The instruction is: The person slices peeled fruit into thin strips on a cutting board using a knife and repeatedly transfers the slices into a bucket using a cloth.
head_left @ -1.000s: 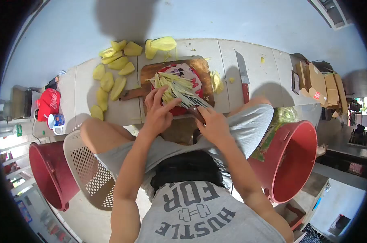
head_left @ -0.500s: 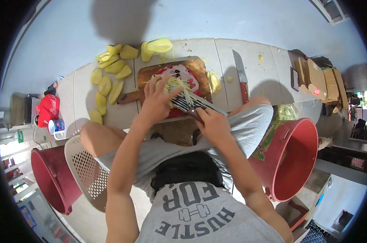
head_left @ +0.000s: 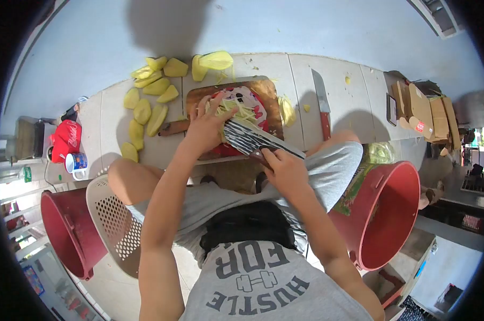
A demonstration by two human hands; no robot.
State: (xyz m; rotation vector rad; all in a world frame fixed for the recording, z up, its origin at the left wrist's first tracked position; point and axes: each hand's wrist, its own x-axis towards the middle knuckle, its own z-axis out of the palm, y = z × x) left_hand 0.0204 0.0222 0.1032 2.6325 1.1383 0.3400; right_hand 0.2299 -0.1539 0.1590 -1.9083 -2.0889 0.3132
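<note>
My right hand is closed around the dark brown handle of a broad-bladed knife, whose shiny flat shows dark and light stripes. The blade slants up and left, its far end beside my left hand. My left hand curls over a peeled, pale yellow-green fruit or vegetable piece, mostly hidden under the palm. Thin pale green shreds lie by its fingertips. Beneath them is a red and white patterned round item, partly covered, on a wooden cutting board.
Several peeled yellow-green pieces lie left of the board. To the right are peelings and another knife with a reddish-brown handle. Red bins flank my legs. A mug stands at the left edge; cardboard boxes sit far right.
The knife blade has turned, showing more of its striped flat, and its end is close to my left hand. My left hand stays over the piece. The whole view has shifted slightly.
</note>
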